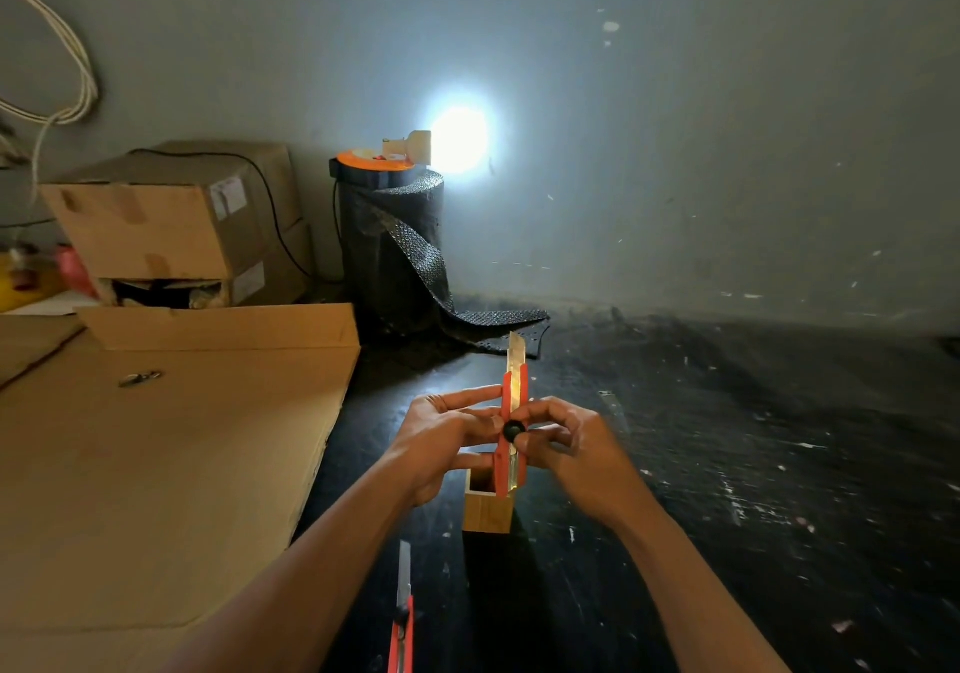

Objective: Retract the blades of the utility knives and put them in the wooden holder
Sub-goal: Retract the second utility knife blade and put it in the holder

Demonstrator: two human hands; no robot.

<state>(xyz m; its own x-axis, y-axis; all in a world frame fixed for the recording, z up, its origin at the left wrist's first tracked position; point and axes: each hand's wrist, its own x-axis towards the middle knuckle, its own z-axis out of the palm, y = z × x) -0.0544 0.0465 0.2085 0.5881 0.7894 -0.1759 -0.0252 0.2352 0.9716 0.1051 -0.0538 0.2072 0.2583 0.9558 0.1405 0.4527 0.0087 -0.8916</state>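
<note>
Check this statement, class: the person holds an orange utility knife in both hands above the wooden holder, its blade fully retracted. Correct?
Not quite. In the head view the orange utility knife, held by the left hand and right hand above the wooden holder, has its blade extended, not retracted.

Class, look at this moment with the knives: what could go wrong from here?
1. The held knife has its blade out; both hands sit close, so a slip could cut fingers.
2. A second knife lies by the forearms, blade exposed.
3. The wooden holder looks small and might tip.
</note>
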